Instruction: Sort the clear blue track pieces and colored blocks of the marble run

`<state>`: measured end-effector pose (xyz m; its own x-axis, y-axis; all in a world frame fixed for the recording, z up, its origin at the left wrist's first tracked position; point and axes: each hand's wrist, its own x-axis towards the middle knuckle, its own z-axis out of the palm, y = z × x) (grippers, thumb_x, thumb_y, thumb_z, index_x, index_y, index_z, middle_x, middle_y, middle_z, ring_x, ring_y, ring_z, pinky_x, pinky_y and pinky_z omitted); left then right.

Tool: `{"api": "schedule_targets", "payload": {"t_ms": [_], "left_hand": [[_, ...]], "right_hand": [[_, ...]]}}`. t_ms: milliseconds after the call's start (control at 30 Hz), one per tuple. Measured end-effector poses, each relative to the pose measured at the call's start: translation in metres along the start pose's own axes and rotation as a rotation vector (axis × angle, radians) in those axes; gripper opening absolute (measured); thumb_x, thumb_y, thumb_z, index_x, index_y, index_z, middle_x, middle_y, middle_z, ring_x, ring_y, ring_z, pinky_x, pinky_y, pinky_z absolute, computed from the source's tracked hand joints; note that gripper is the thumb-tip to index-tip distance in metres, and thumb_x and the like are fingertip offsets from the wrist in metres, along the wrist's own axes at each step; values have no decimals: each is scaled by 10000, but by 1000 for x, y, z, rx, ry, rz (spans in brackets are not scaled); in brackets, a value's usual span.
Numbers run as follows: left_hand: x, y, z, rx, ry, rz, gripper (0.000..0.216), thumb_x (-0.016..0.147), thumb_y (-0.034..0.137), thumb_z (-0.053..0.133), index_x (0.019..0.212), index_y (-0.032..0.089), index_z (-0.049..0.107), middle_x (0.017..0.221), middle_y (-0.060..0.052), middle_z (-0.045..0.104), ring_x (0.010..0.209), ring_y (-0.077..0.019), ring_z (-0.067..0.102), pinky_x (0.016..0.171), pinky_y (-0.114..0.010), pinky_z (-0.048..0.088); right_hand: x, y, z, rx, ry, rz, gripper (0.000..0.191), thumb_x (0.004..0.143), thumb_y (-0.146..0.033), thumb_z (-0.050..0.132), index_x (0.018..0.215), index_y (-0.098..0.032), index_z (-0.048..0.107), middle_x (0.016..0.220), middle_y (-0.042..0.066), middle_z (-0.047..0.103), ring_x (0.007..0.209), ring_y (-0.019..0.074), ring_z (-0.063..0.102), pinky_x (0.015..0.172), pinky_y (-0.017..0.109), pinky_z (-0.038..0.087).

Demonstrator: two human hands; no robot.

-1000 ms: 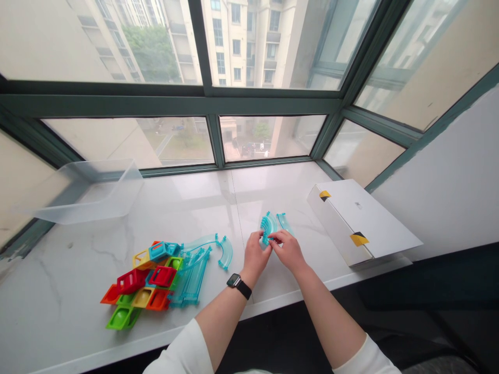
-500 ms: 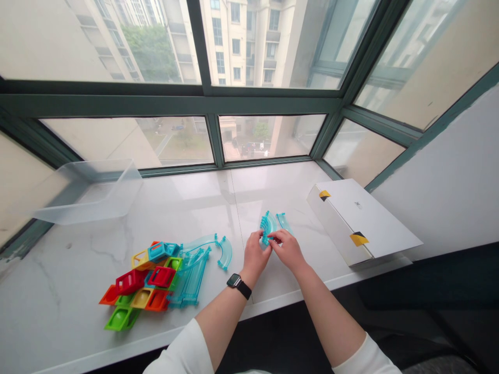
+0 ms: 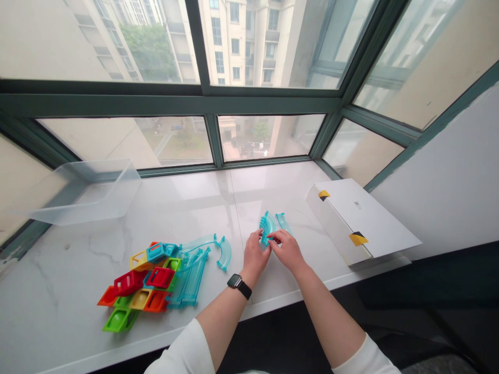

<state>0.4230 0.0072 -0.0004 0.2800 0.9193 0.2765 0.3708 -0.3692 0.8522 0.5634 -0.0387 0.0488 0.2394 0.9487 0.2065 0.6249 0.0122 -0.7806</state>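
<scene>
Both my hands meet over a small stack of curved, clear-blue marble-run track pieces right of the counter's seam. My left hand has its fingers closed on the near left edge of the curved tracks. From the right, my right hand pinches the near end of the same pieces. Just beyond my right hand another clear-blue track piece lies on the counter, its near end partly hidden. A dark watch sits on my left wrist.
Left of my hands lie straight blue tracks, a curved blue track and a pile of coloured plastic blocks. A clear plastic bin stands far left. At right is a white box. Windows border the white counter.
Both hands stay at the curved tracks with almost no movement. The view has shifted very slightly.
</scene>
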Motion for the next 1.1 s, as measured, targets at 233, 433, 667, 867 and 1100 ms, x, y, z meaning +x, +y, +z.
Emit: {"api": "schedule_targets", "payload": {"t_ms": [233, 433, 667, 867, 1100], "left_hand": [[-3, 2, -1, -11, 12, 13, 530, 878, 212, 680, 1375, 258, 506, 1247, -95, 645, 1110, -253, 668, 1002, -477, 563], [-3, 4, -2, -23, 7, 2, 567, 841, 187, 702, 1370, 260, 509, 1268, -94, 638, 1125, -257, 662, 1000, -467, 560], [-2, 7, -4, -25, 2, -15, 580, 827, 167, 700, 1365, 268, 506, 1252, -83, 650, 1112, -253, 667, 996, -458, 555], [-3, 8, -5, -5, 10, 8, 479, 857, 182, 692, 1304, 272, 547, 1212, -73, 654, 1112, -254, 668, 988, -457, 565], [-3, 7, -3, 13, 20, 33, 428, 888, 207, 688, 1288, 275, 553, 1187, -75, 654, 1117, -258, 665, 995, -468, 563]], "right_hand": [[-1, -3, -2, -11, -21, 20, 208, 884, -252, 614, 1016, -276, 774, 959, 60, 679, 843, 222, 661, 827, 384, 580], [-7, 0, -2, 11, 50, 21, 421, 830, -237, 641, 1249, -268, 650, 988, 60, 660, 807, 206, 630, 815, 378, 593], [-19, 10, 12, 87, 131, 134, 322, 819, -316, 671, 1112, -239, 561, 1016, 48, 677, 787, 187, 679, 761, 368, 616], [-21, 9, 17, 81, 142, 170, 149, 857, -340, 656, 941, -243, 579, 955, 48, 700, 776, 204, 700, 760, 374, 614], [-18, 4, 16, 68, 145, 193, 101, 884, -357, 622, 880, -258, 599, 897, 37, 722, 779, 221, 703, 777, 383, 594]]}}
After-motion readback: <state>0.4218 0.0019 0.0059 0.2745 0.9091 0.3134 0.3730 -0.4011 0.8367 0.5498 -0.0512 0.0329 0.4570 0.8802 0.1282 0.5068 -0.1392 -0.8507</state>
